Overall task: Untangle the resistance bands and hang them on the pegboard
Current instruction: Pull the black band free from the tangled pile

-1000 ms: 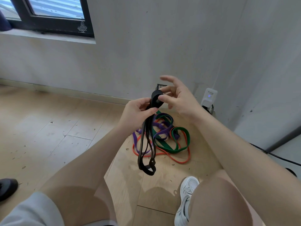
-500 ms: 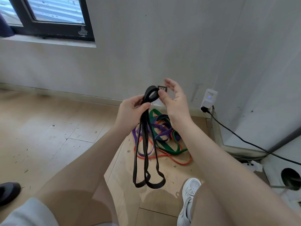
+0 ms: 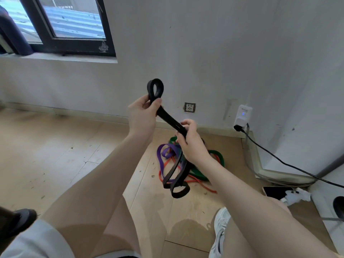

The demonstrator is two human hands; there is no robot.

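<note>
A black resistance band point(image 3: 168, 117) is held folded in the air between both hands. My left hand point(image 3: 142, 116) pinches it near the top, where a small loop sticks up. My right hand point(image 3: 189, 141) grips the doubled strands lower down, and the rest hangs below in loops just above the floor. On the floor behind lies a tangle of a purple band point(image 3: 167, 150), a green band point(image 3: 216, 161) and an orange band point(image 3: 201, 184). No pegboard is in view.
A wall socket point(image 3: 189, 107) and a white plug-in adapter point(image 3: 243, 116) with a black cable point(image 3: 279, 159) sit on the wall at right. A phone point(image 3: 278, 191) lies on the floor at right. My white shoe point(image 3: 220, 226) is below the bands. A window point(image 3: 61, 23) is at upper left.
My left hand has risen with the band's top loop. My right hand has dropped from the loop and closed round the strands lower down. The view has tilted upward.
</note>
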